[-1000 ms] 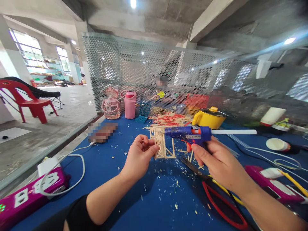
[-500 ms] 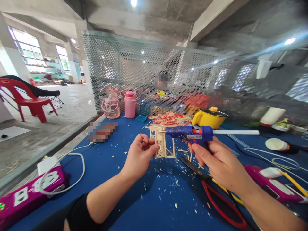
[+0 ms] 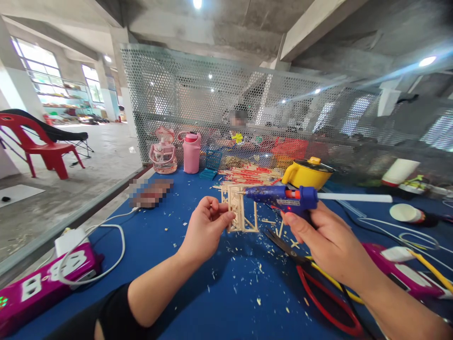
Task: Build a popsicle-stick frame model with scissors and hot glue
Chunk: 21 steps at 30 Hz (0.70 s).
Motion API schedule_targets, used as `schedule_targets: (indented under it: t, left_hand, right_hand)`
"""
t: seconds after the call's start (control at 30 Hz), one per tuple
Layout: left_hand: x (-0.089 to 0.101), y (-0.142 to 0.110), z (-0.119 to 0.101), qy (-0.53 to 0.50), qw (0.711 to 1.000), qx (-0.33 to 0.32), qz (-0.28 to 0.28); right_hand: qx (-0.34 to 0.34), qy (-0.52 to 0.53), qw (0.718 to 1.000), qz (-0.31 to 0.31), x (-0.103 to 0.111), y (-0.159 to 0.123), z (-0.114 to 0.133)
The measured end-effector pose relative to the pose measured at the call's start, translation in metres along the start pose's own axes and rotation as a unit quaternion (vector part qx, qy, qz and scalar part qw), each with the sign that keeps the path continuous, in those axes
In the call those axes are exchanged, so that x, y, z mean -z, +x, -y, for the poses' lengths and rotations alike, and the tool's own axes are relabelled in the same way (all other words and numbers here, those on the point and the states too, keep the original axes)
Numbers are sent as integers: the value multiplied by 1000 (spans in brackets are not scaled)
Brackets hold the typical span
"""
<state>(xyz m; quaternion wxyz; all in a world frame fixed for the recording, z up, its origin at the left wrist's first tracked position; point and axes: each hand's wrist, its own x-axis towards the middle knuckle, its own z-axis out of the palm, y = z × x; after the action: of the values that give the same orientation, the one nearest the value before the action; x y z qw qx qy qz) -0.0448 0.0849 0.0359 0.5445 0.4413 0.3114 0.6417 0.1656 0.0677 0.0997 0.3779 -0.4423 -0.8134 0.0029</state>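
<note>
My left hand pinches the left side of a small frame of pale wooden sticks, holding it upright above the table. In my right hand is a blue hot glue gun, its red light lit and a white glue stick poking from the back. The gun's nozzle points left at the upper part of the frame; whether it touches cannot be told. Scissors with red handles lie on the table under my right hand. Behind the frame is a pile of red-tipped matchsticks.
On the blue table lie scattered wood scraps. A pink bottle, a clear pink jug and a yellow pot stand before a perforated metal screen. Purple power strips with cables flank both sides. A person sits beyond the screen.
My right hand has drawn the glue gun slightly to the right, its nozzle a little back from before. My left hand and the stick frame stay in place.
</note>
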Motion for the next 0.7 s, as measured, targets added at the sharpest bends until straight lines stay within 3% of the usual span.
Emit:
schedule_targets:
  t: [0.37,0.7]
  left_hand:
    - [0,0,0,-6,1000,-6,2]
    - [-1,0,-1,0,1000,-7,-4]
  right_hand:
    - [30,-51,998,-11,-5,-6,1]
    - [25,6,999,-25,11,-13,-5]
